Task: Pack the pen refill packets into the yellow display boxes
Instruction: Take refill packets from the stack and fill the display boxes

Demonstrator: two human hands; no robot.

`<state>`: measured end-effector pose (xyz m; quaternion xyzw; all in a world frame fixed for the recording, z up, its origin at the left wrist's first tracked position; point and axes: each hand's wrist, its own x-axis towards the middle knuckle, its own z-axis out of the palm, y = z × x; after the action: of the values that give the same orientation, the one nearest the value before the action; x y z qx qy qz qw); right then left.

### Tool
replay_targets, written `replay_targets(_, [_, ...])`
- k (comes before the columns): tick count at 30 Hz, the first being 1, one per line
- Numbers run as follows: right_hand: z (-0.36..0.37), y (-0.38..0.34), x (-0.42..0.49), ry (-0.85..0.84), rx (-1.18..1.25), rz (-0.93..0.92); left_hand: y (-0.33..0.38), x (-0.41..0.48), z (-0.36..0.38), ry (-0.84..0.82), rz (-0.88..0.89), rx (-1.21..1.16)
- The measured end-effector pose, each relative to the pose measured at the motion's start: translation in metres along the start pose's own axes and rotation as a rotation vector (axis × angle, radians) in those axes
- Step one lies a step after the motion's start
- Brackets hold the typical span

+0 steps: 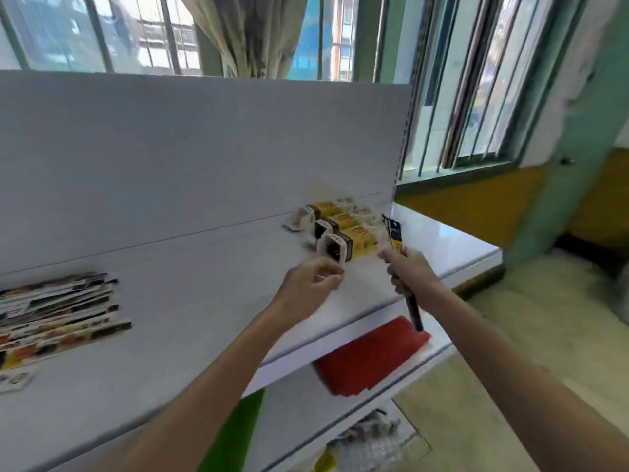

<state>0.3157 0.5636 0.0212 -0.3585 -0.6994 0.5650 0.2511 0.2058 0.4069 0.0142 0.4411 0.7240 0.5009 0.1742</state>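
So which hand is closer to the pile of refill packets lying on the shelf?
Left. The left hand is right of the pile, near the yellow boxes; the right hand is farther right again, gripping a few packets.

Right hand [410, 277] grips pen refill packets [396, 233] at three o'clock of the yellow display boxes [354, 241]; blurred left hand [311, 286], perhaps empty, at six.

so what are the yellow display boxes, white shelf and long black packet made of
Yellow display boxes: probably printed cardboard, given folded end flaps. White shelf: smooth painted metal or laminate; its right end reflects light. Long black packet in the right hand: perhaps plastic film, too blurred to confirm.
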Motion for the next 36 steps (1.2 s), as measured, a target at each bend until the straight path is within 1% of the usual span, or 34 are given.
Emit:
replay_targets(2, [-0.045,0.016,0.006,0.022,-0.067,0.011,0.01,0.021,0.042,-0.047,0.024,-0.025])
replay_targets(5, [-0.106,0.038,0.012,0.055,-0.09,0.03,0.024,0.048,0.099,-0.1,0.065,-0.085])
replay_targets(9, [-0.161,0.06,0.021,0.099,-0.103,0.049,0.039,0.074,0.148,-0.149,0.085,-0.119])
replay_targets(13, [-0.183,0.068,0.046,0.136,-0.112,0.036,0.043,0.102,0.166,-0.123,0.089,-0.139])
replay_targets(17, [-0.17,0.059,0.086,0.105,-0.153,-0.01,0.036,0.132,0.159,-0.069,0.099,-0.078])
replay_targets(22, [-0.132,0.023,0.152,-0.041,-0.25,-0.122,0.021,0.181,0.119,0.104,0.041,-0.015])
replay_targets(26, [-0.109,-0.002,0.193,-0.124,-0.356,-0.279,0.02,0.2,0.087,0.266,0.015,0.016])
replay_targets(28, [-0.099,-0.009,0.204,-0.231,-0.407,-0.366,0.016,0.201,0.078,0.329,-0.023,0.042])
replay_targets(30, [-0.086,-0.017,0.213,-0.36,-0.546,-0.49,0.01,0.199,0.069,0.392,-0.064,0.063])
replay_targets(32, [-0.07,-0.023,0.22,-0.497,-0.715,-0.611,0.005,0.194,0.061,0.505,-0.107,0.061])
replay_targets(34, [-0.054,-0.022,0.225,-0.634,-0.834,-0.704,0.001,0.183,0.058,0.631,-0.15,0.059])
replay_targets(36, [-0.045,-0.019,0.229,-0.73,-0.856,-0.733,-0.005,0.169,0.064,0.734,-0.206,0.082])
